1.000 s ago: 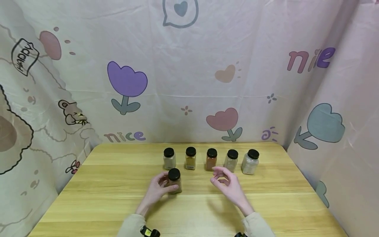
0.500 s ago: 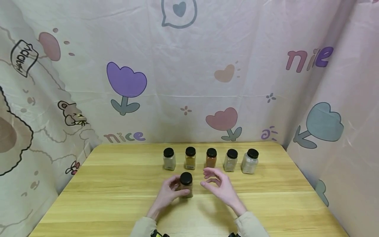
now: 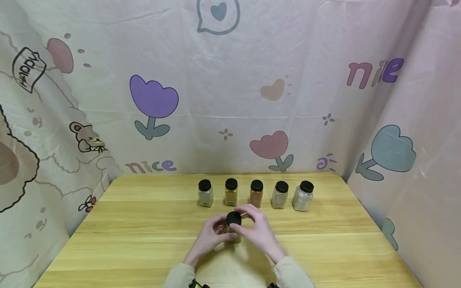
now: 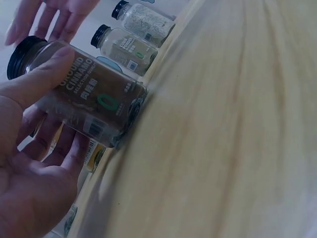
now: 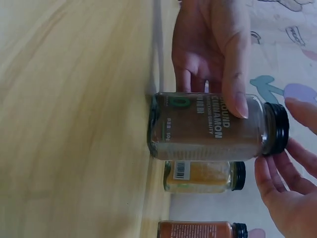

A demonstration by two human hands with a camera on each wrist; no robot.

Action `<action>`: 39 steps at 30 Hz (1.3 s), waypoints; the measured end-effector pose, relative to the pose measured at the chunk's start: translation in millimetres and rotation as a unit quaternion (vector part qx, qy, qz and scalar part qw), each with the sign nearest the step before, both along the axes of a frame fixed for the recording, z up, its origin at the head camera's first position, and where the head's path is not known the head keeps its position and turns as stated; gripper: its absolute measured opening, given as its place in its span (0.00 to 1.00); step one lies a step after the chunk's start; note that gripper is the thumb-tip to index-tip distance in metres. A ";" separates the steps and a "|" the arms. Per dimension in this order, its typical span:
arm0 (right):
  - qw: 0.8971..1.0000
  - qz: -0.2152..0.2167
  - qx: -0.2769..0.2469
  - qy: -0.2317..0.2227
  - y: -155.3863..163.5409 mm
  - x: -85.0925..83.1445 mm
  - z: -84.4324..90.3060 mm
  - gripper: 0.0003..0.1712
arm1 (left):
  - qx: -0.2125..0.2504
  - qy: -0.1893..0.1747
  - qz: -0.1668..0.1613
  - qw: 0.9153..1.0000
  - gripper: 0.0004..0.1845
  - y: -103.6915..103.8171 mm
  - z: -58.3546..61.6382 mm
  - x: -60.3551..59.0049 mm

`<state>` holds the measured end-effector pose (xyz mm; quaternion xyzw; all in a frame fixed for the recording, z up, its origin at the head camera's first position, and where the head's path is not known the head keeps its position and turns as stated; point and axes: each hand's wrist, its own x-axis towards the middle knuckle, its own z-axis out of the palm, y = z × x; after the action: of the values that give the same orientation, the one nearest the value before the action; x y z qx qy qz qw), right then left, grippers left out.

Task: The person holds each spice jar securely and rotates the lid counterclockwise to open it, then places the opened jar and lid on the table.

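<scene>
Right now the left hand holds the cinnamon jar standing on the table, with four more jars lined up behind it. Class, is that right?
Not quite: the head view shows five jars in the row, not four. The left hand does hold the cinnamon jar standing on the table.

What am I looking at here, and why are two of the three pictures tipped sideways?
No machine: a person works with two bare hands and wears three cameras. The wide picture comes from the head camera, looking down at a wooden table with printed cloth hung behind it. The two tipped pictures come from cameras strapped to each wrist, so they turn with the arm. Near the table's far edge stands a row of five spice jars with black lids. A sixth, the cinnamon jar, stands nearer the person. The left hand grips its glass body, thumb across the label in the left wrist view. The right hand has its fingers at the black lid.
</scene>
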<state>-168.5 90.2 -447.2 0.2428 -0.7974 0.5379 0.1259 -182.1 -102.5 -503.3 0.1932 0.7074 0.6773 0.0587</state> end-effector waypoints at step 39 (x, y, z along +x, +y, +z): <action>0.943 -0.018 0.264 0.200 -12.2 -3.5 11.9 0.17 | -0.051 0.086 -0.003 0.995 0.27 1.2 0.0 2.0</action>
<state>-172.0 78.0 -435.3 0.3551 -0.8735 0.2464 0.2242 -180.1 -101.4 -503.4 0.2495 0.7431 0.6209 0.0090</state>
